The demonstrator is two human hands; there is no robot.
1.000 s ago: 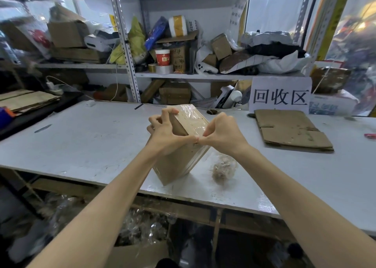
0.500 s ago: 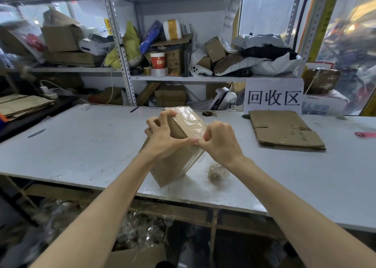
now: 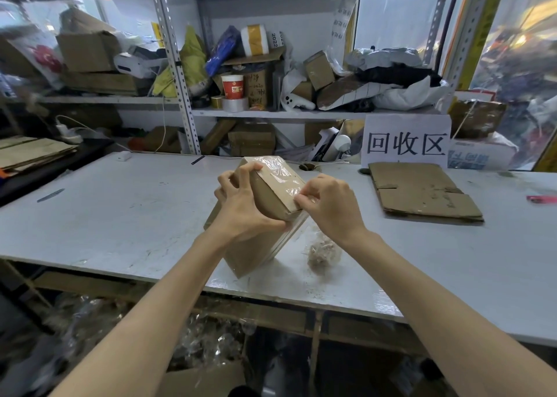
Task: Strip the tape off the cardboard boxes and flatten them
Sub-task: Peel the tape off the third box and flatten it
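Observation:
A brown cardboard box stands tilted on one edge near the front of the white table. Clear shiny tape covers its top face. My left hand grips the box's upper left side, fingers curled over the top edge. My right hand pinches the tape at the box's upper right corner. A crumpled ball of stripped tape lies on the table just right of the box.
A flattened cardboard box lies at the back right below a white sign. Flat cardboard is stacked at far left. Cluttered metal shelves stand behind. A pink object lies at the right edge.
My two hands have drawn slightly apart at the box's top corner; the right fingers now pinch the tape edge. The box stays tilted in the same place.

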